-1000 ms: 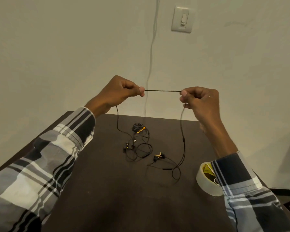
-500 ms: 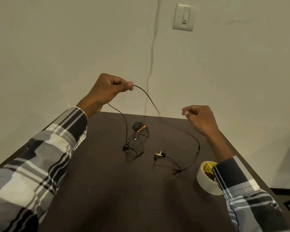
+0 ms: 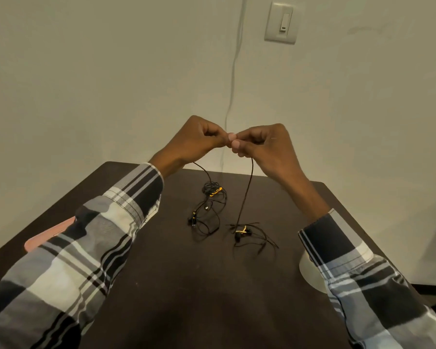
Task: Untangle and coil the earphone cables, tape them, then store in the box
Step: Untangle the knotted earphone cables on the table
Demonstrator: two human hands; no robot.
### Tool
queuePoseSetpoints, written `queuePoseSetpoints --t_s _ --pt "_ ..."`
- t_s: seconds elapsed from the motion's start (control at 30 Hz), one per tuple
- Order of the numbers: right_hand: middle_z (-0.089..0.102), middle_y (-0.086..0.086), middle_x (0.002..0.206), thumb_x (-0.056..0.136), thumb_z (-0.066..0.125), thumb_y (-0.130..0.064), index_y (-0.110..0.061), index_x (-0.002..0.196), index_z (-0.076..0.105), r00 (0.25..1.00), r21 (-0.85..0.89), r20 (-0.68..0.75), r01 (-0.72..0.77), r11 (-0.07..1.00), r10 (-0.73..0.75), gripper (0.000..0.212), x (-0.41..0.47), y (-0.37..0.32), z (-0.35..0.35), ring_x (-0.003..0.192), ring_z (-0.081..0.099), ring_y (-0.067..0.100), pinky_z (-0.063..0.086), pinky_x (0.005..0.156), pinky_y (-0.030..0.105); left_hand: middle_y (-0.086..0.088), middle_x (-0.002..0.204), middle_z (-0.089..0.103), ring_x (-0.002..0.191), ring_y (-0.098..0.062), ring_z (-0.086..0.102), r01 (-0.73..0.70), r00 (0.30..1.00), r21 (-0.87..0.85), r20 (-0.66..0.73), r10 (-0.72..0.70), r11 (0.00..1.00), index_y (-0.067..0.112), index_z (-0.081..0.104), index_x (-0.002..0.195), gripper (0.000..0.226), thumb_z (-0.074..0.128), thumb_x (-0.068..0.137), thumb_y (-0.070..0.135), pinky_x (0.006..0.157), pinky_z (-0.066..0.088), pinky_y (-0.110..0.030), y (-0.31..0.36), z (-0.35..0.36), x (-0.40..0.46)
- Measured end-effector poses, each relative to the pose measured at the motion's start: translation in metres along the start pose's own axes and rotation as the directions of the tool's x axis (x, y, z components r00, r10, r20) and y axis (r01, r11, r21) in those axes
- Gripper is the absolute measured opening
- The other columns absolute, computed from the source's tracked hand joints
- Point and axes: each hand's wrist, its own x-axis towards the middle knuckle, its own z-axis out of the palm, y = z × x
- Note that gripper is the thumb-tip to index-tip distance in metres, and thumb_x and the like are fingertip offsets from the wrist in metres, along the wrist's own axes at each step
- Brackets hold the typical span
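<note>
**Both hands pinching one earphone cable above the table**

The left hand [image 3: 199, 139] and right hand [image 3: 262, 142] are raised over the far part of the dark table [image 3: 186, 298], fingertips meeting, fingers curled. Each pinches the black earphone cable [image 3: 247, 192] between thumb and forefinger. The section between the two grips is hidden by the fingers.

From the right hand the cable hangs almost straight down to a loose spread of strands with yellow-marked earbuds [image 3: 244, 231] lying on the table. From under the left hand a second run curves down to a tangled bundle [image 3: 209, 207] of black cable with yellow accents, resting left of the first spread and just apart from it.

A tape roll [image 3: 310, 273] sits near the right table edge, partly covered by the right plaid sleeve [image 3: 363, 285]. A pink flat object [image 3: 48, 238] shows beside the left sleeve; its nature cannot be determined. A wall switch [image 3: 282, 22] and a thin pale wall cord [image 3: 233, 71] are behind
</note>
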Motion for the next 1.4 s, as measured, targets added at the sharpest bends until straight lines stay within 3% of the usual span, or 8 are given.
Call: queuePoseSetpoints --t_s 0.07,0.27,0.4,0.63,0.87,1.07,1.2,1.4 --pt "0.076 0.002 0.074 0.087 0.075 -0.012 -0.012 0.089 0.08 1.0 -0.031 -0.017 0.005 1.0 -0.006 0.005 0.0 0.002 -0.004 0.072 0.073 0.02 0.06 0.074 0.039 0.009 0.053 0.062 0.053 0.012 0.057 -0.006 0.999 -0.021 0.035 0.006 1.0 0.002 0.076 0.094 0.023 0.066 0.095 0.023 0.064 0.043 -0.002 0.001 -0.003 -0.004" --pt "0.076 -0.001 0.07 0.088 0.075 -0.013 -0.022 0.078 0.076 0.983 0.006 -0.182 -0.004 1.0 0.005 0.013 0.003 0.011 -0.033 0.068 0.072 0.018 0.06 0.069 0.032 0.01 0.075 0.061 0.046 0.018 0.05 -0.003 1.0 -0.026 0.003 0.003 1.0 0.0 0.073 0.101 0.024 0.059 0.099 0.019 0.051 0.035 0.002 0.0 -0.014 -0.014" --pt "0.076 -0.002 0.07 0.089 0.074 -0.014 -0.025 0.079 0.076 0.958 0.055 -0.285 -0.016 0.998 0.031 0.014 0.001 0.02 -0.056 0.071 0.074 0.02 0.06 0.068 0.029 0.02 0.043 0.053 0.043 0.006 0.046 0.04 0.999 -0.018 -0.036 -0.041 0.999 0.002 0.074 0.099 0.025 0.06 0.098 0.022 0.047 0.032 -0.003 -0.005 -0.023 -0.015" --pt "0.075 -0.005 0.07 0.09 0.073 -0.018 -0.023 0.081 0.076 0.89 0.132 -0.447 -0.04 0.99 0.095 0.01 -0.002 0.033 -0.081 0.068 0.071 0.011 0.058 0.066 0.025 0.02 0.051 0.055 0.053 -0.006 0.034 0.021 0.995 -0.061 -0.098 -0.027 0.998 0.016 0.076 0.088 0.02 0.063 0.096 0.029 0.049 0.035 -0.011 -0.02 -0.034 -0.016" --pt "0.077 0.0 0.098 0.092 0.07 -0.016 -0.017 0.101 0.078 0.974 -0.224 -0.05 -0.225 0.948 0.22 0.012 -0.005 0.042 -0.068 0.094 0.071 0.014 0.057 0.092 0.041 0.021 0.062 0.066 0.049 0.003 0.046 0.02 0.993 -0.072 -0.117 -0.028 0.997 0.01 0.077 0.091 0.021 0.063 0.096 0.026 0.049 0.037 -0.007 -0.027 -0.024 -0.001" --pt "0.075 0.0 0.103 0.096 0.066 -0.024 -0.017 0.114 0.074 0.984 -0.157 -0.11 -0.154 0.975 0.138 0.021 0.007 0.026 -0.036 0.094 0.072 0.017 0.058 0.091 0.045 -0.013 0.101 0.075 0.083 0.007 0.066 -0.005 0.999 -0.041 -0.043 0.003 0.999 0.013 0.076 0.093 0.014 0.065 0.094 0.022 0.074 0.046 -0.004 -0.026 -0.005 0.028" --pt "0.076 -0.001 0.098 0.093 0.071 -0.026 -0.016 0.113 0.076 0.993 -0.156 -0.083 -0.093 0.983 0.081 0.023 0.017 0.022 -0.015 0.08 0.07 0.007 0.06 0.085 0.039 0.007 0.092 0.074 0.089 0.007 0.066 -0.052 0.999 -0.052 0.012 0.052 0.997 0.016 0.076 0.09 0.012 0.066 0.094 0.022 0.077 0.047 -0.006 -0.026 0.008 0.04" --pt "0.076 0.008 0.08 0.094 0.069 -0.014 -0.008 0.095 0.079 0.997 -0.035 -0.064 -0.053 0.998 0.051 0.012 0.016 0.025 -0.005 0.071 0.07 0.017 0.059 0.076 0.042 0.013 0.066 0.067 0.061 0.009 0.058 -0.048 0.999 -0.086 0.009 0.049 0.995 0.008 0.076 0.091 0.019 0.065 0.095 0.022 0.064 0.043 -0.003 -0.031 0.013 0.036"
